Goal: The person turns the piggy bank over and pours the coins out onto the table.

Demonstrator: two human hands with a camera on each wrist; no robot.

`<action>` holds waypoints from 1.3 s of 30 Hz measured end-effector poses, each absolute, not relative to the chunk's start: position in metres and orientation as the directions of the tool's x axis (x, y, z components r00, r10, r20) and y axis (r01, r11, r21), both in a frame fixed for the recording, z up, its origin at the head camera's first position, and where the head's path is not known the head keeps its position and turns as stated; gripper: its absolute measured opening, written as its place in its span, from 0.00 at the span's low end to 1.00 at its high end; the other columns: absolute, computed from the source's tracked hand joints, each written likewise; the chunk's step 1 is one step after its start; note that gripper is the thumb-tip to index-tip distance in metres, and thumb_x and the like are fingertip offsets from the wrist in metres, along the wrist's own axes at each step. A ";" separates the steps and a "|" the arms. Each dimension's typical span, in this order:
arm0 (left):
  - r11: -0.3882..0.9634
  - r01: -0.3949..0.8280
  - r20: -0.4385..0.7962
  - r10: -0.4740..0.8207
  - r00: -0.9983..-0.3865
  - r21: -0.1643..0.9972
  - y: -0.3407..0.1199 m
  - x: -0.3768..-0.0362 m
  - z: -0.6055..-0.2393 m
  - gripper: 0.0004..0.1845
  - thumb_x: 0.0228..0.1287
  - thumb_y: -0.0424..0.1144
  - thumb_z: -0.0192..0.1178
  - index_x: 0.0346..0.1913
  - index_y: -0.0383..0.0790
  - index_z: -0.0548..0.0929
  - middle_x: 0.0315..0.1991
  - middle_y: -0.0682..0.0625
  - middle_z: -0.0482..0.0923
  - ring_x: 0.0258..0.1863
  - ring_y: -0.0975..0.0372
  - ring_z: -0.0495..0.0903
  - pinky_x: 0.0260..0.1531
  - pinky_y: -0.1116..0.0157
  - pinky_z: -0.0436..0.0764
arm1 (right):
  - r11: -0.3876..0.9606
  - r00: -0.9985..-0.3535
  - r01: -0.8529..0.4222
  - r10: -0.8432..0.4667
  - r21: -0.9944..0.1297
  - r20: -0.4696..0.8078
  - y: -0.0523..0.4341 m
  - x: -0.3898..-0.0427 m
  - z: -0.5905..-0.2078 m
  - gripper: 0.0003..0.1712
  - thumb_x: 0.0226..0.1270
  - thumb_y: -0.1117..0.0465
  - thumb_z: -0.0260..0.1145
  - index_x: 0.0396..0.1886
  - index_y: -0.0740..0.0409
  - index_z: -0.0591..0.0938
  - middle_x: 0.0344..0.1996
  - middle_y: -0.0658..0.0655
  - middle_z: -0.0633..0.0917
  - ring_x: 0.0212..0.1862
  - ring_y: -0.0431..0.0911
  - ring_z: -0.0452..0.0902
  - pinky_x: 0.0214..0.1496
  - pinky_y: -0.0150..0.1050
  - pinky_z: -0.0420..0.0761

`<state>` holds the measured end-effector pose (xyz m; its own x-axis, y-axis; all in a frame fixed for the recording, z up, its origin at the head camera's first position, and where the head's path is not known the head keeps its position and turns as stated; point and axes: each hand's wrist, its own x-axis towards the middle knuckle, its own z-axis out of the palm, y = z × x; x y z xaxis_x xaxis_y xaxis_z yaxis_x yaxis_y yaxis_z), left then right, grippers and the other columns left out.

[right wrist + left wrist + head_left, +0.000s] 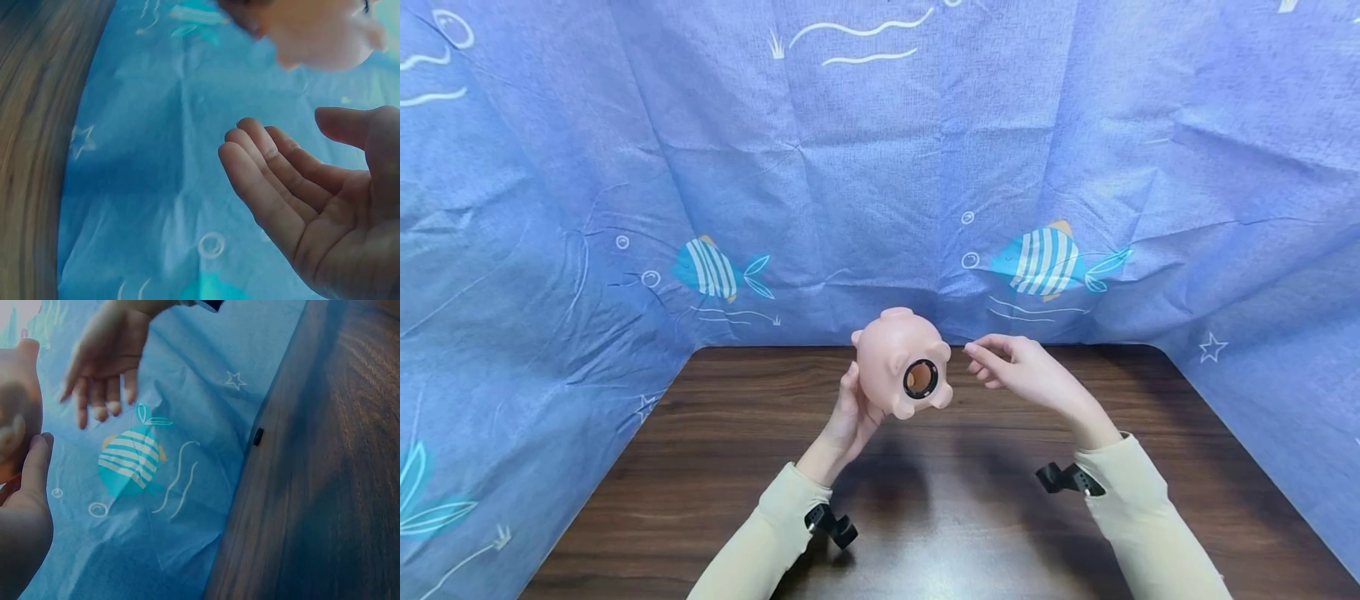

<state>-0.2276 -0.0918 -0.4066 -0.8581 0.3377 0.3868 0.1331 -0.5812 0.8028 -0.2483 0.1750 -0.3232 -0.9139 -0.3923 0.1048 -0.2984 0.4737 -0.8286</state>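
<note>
A pink piggy bank (880,358) is up over the far part of the table, its underside with stubby feet turned toward the head camera. In that underside a round hole with a black ring (921,379) shows the hollow inside. My left hand (848,417) grips the bank from below and the left, the thumb up along its side. To the right of the bank is my right hand (1018,367), fingers loosely bent and apart from it. The right wrist view shows the palm of this right hand (312,200) with nothing in it.
The brown wood-grain table (700,483) ends at a blue cloth backdrop (865,167) with fish prints, which also hangs along both sides. A small black piece (259,437) lies at the table's edge in the left wrist view. Each wrist carries a black camera mount (831,525).
</note>
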 end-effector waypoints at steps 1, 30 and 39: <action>-0.581 0.132 0.387 0.341 -0.857 0.803 -0.092 -0.228 -0.407 0.33 0.66 0.72 0.52 0.61 0.53 0.73 0.51 0.57 0.80 0.45 0.67 0.81 0.42 0.69 0.82 | 0.465 -0.910 -0.302 -0.401 -0.832 0.106 0.173 -0.246 -0.321 0.25 0.80 0.49 0.57 0.56 0.68 0.80 0.38 0.59 0.87 0.40 0.47 0.84 0.43 0.40 0.87; -0.474 0.057 0.270 0.396 -0.878 0.879 -0.100 -0.232 -0.409 0.32 0.72 0.69 0.45 0.64 0.49 0.71 0.52 0.57 0.80 0.46 0.67 0.82 0.45 0.69 0.82 | 0.053 -0.802 -0.055 -0.598 -0.997 0.012 0.144 -0.230 -0.338 0.36 0.83 0.40 0.42 0.66 0.70 0.60 0.42 0.65 0.83 0.43 0.53 0.86 0.46 0.53 0.86; -0.437 0.041 0.202 0.328 -0.923 0.899 -0.101 -0.238 -0.404 0.45 0.71 0.67 0.50 0.71 0.28 0.65 0.51 0.51 0.81 0.46 0.64 0.83 0.44 0.66 0.85 | 0.032 -0.855 -0.010 -0.519 -0.999 -0.008 0.138 -0.227 -0.345 0.34 0.82 0.39 0.43 0.63 0.66 0.58 0.43 0.66 0.81 0.42 0.52 0.86 0.48 0.49 0.86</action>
<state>-0.2378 -0.1014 -0.4036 -0.9229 0.3279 0.2019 0.0414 -0.4368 0.8986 -0.2269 0.1384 -0.3446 -0.8549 -0.5187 -0.0084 -0.0097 0.0322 -0.9994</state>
